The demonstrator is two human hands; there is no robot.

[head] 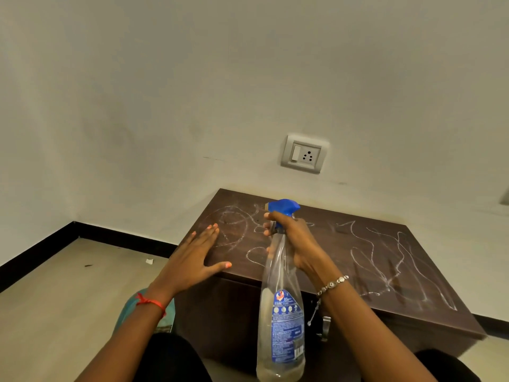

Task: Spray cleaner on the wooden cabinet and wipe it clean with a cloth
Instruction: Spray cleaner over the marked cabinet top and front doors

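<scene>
A low dark wooden cabinet (358, 271) stands against the wall, its top covered in white chalk scribbles. My right hand (294, 241) grips the neck of a clear spray bottle (281, 312) with a blue trigger head and blue label, held above the cabinet's front edge, nozzle facing the wall. My left hand (195, 257) is flat with fingers spread, resting at the cabinet top's left front corner. A teal cloth (129, 312) shows partly under my left forearm, near the floor.
A white wall with a switch-and-socket plate (304, 154) rises behind the cabinet. Beige floor (68, 285) with a black skirting board lies to the left, with a small white scrap (149, 261) on it. A metal handle (325, 328) hangs on the cabinet front.
</scene>
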